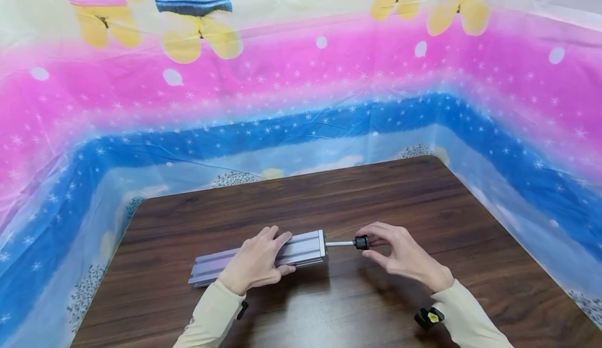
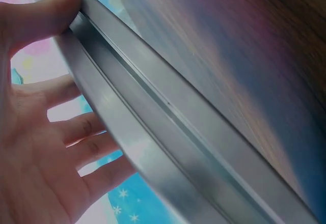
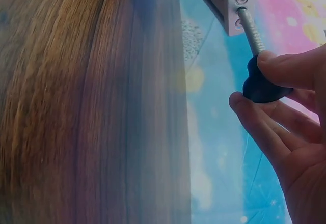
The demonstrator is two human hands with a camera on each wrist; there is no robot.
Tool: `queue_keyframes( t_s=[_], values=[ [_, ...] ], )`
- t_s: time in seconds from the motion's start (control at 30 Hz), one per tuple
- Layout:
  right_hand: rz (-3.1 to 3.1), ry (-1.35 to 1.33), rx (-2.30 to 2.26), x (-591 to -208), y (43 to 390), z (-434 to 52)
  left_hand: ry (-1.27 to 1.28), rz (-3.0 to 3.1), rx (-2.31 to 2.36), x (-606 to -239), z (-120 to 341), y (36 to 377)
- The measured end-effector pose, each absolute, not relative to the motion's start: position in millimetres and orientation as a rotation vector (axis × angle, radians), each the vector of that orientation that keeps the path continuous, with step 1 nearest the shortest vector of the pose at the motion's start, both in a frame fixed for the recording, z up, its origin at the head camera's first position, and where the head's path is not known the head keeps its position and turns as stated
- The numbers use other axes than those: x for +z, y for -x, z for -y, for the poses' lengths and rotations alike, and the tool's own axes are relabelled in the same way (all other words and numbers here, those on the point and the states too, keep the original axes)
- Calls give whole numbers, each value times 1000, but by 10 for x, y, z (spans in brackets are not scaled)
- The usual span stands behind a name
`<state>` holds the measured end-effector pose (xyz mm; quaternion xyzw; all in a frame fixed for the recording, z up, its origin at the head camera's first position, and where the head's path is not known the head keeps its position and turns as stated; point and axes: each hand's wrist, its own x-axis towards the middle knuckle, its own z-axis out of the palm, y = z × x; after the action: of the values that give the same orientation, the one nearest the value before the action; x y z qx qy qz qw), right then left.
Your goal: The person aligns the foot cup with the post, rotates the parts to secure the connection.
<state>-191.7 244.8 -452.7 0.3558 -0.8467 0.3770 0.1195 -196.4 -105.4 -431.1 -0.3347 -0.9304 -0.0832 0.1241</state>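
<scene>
A grooved aluminium profile [image 1: 301, 247] lies lengthwise over the table's near half. My left hand [image 1: 256, 259] grips it around the middle, with the thumb on the near side and the fingers over the top and far side. An end plate [image 3: 233, 18] with screws caps its right end. Out of that plate sticks a threaded rod [image 3: 251, 30], which carries a black levelling foot [image 3: 265, 87] at its outer tip. My right hand [image 1: 404, 254] pinches the foot between thumb and fingers. Along the profile's side, a long slot shows in the left wrist view.
The dark wood-grain table [image 1: 376, 196] has rounded far corners. A printed cloth [image 1: 282, 102] in pink, blue and white hangs around its back and sides. Black straps with a small device [image 1: 429, 317] sit at the wrists.
</scene>
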Motion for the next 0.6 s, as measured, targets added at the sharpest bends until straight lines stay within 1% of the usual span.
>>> queue_keyframes(
  t_s=[0.3,0.6],
  values=[
    [2466,-1082,1051,-4446,1949,-2379,959,2743,-290,-4310,1059,1958],
    [2501,-986,1165,-4357,1984,-2336,957,2693,-258,-4313,1036,1963]
  ],
)
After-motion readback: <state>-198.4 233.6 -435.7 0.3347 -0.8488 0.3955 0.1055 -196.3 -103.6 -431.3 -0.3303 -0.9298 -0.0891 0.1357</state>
